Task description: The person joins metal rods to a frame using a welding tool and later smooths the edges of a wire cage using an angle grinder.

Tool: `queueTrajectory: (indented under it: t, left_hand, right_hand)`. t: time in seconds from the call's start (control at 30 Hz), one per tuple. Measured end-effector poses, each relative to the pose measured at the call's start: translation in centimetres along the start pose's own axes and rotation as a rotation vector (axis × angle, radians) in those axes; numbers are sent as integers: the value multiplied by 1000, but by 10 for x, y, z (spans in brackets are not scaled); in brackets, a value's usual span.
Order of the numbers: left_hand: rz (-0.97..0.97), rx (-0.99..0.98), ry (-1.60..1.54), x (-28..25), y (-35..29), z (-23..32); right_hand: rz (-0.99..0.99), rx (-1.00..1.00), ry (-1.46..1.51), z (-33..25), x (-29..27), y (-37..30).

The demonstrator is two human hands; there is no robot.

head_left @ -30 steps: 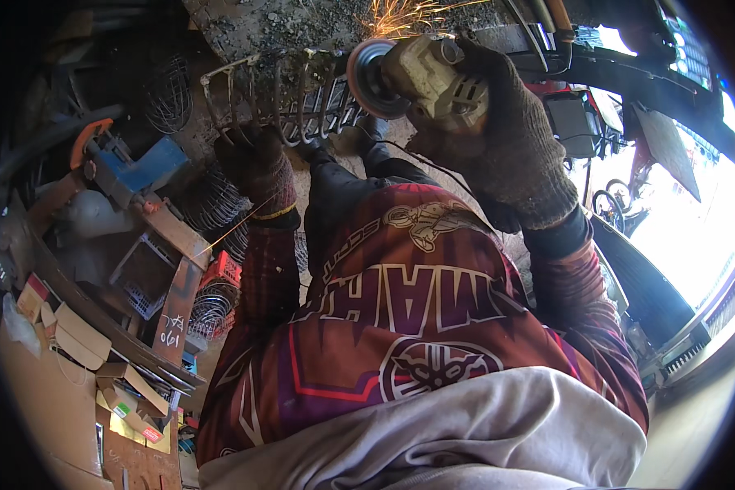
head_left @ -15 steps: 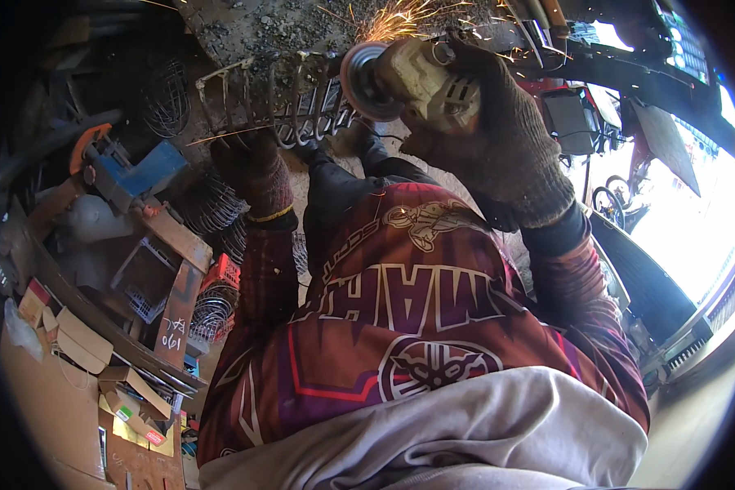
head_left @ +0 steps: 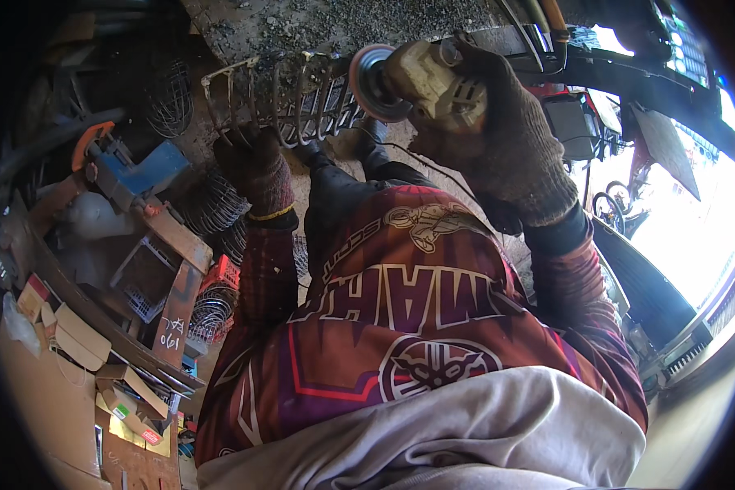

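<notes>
My gloved right hand (head_left: 506, 131) is wrapped round the body of a worn, yellowish angle grinder (head_left: 441, 86). Its round disc (head_left: 373, 83) faces left, beside the right end of a metal rod frame (head_left: 302, 102). That frame is made of several bent bars joined to a long rod, and it lies against the near edge of a gritty worktop. At the frame's left part, my gloved left hand (head_left: 257, 159) closes round its lower bars; the fingertips are partly dark and hard to see. No sparks show at the disc.
Grit covers the dark worktop (head_left: 318, 24). A cable (head_left: 420, 159) hangs below the grinder. To the left are a blue and orange machine (head_left: 139, 171), coiled wire rings (head_left: 212, 212) and a red crate (head_left: 223, 273). Cardboard boxes (head_left: 77, 343) sit at lower left. Bicycle wheels (head_left: 612, 200) stand at right.
The spray of sparks at the disc has stopped. The grinder has shifted slightly right, a little away from the rod frame. My left hand keeps its hold on the frame.
</notes>
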State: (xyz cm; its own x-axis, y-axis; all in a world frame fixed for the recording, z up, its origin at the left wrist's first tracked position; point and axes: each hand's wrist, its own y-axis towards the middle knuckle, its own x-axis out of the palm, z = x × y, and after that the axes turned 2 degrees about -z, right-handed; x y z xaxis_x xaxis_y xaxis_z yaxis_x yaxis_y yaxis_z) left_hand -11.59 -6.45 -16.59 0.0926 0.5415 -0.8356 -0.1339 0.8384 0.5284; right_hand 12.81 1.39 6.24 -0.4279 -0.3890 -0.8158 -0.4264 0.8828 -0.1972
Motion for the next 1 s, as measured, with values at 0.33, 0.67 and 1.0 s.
queueTrajectory:
  t: [0.33, 0.67, 1.0]
  left_hand:
    - [2, -25, -11, -5, 0, 0]
    - [-124, -122, 21, 8, -16, -2]
    - [-188, -1, 304, 5, -8, -5]
  right_hand:
    - [-6, 43, -90, 8, 0, 4]
    - [-2, 7, -83, 1, 0, 1]
    - [-50, 76, -52, -15, 0, 2]
